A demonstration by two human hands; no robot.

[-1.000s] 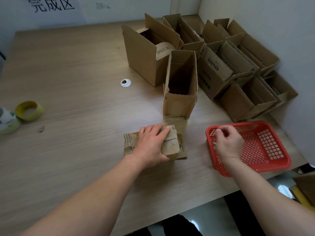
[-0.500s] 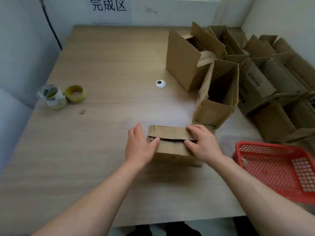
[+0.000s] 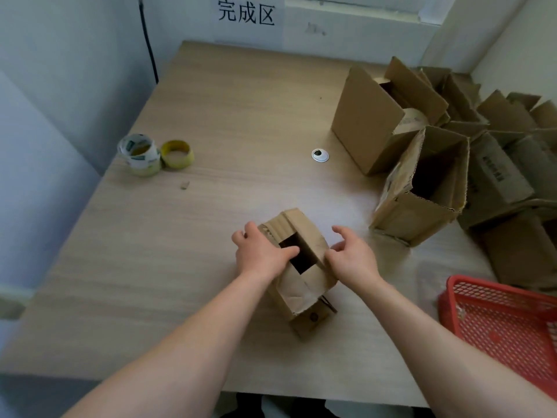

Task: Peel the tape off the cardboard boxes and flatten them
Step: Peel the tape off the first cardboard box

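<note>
Small box [image 3: 301, 294] sits near the 6 o'clock edge of the surface [image 3: 211, 236], open end up, flaps parted. Left hand [image 3: 260, 256] grips its 9 o'clock wall with the thumb at the opening, probably to brace it. Right hand [image 3: 352, 259] is relaxed, thumb touching the 3 o'clock flap, grasping nothing. There is room toward 10–12 o'clock. Open boxes [image 3: 416, 212] at 2 o'clock and the red basket [image 3: 497, 327] at 4 o'clock crowd that side.

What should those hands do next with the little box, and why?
Probably spread the top flaps of the small box wider: only a dark gap shows between them; the left hand grips one side, the right hand touches the other flap.
</note>
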